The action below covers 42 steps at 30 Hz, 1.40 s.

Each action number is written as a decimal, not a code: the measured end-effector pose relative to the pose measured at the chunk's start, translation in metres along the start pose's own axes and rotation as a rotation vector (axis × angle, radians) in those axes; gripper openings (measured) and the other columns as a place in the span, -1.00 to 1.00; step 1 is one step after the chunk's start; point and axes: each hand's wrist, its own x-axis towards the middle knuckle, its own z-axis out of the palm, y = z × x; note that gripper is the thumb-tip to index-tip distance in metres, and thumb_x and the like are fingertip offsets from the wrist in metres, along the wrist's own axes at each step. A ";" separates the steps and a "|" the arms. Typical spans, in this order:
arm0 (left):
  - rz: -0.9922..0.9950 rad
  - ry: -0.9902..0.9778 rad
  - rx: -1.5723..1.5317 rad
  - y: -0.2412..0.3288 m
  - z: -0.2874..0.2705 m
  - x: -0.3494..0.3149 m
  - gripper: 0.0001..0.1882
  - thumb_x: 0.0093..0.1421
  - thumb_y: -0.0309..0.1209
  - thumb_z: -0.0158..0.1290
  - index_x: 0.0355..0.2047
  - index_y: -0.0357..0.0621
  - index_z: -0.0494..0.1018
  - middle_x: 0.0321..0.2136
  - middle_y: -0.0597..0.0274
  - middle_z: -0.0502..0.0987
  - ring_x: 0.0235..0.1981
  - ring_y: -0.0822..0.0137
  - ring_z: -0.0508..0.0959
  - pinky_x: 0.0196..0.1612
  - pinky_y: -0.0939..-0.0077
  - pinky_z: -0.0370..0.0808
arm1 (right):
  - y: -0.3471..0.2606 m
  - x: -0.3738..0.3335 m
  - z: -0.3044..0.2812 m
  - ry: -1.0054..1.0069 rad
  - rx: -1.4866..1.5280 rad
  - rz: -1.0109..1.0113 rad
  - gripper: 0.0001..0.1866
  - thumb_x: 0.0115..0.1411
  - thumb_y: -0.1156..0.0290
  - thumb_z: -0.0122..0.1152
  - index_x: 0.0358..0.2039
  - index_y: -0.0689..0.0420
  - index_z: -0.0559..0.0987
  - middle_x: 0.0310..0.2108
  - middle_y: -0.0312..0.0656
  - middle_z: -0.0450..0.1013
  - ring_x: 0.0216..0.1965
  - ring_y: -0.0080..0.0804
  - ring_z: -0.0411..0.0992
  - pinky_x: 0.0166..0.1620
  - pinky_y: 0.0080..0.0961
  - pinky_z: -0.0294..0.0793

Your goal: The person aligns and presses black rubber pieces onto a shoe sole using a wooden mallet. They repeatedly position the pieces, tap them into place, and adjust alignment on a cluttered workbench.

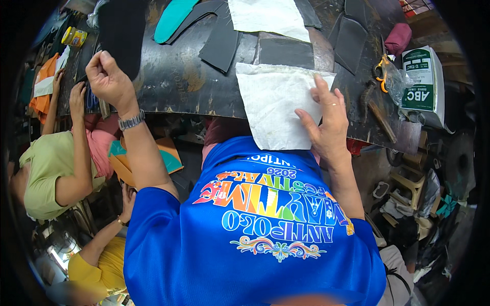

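A piece of white cloth [278, 107] hangs over the near edge of the dark table [173, 94]. My right hand [329, 117] rests at its right side, thumb and fingers spread. Just beyond the cloth lies a dark grey rectangular piece [286, 52], with a second white cloth [268, 18] farther back. My left hand [109, 79] is raised at the left, its fingers curled closed; whatever they may hold is hidden. Behind that hand is a broad black sheet [121, 30].
Dark cut pieces [219, 51] and a teal piece [174, 20] lie farther back. At the right are orange-handled scissors [380, 74], a hammer [377, 112] and a white-and-green container [422, 84]. A yellow-lidded jar [74, 36] stands at far left. Two people sit at my left.
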 end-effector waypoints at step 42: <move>-0.497 -1.066 -0.406 0.140 0.061 -0.143 -0.83 0.27 -0.60 0.15 -0.13 -0.30 0.61 -0.27 0.17 0.60 -0.39 0.45 0.65 -0.36 0.63 0.62 | -0.003 0.032 0.025 0.160 0.689 0.497 -0.25 0.26 0.67 0.16 0.43 0.12 0.15 -0.39 -0.31 0.46 -0.45 -0.74 0.39 -0.39 -0.76 0.39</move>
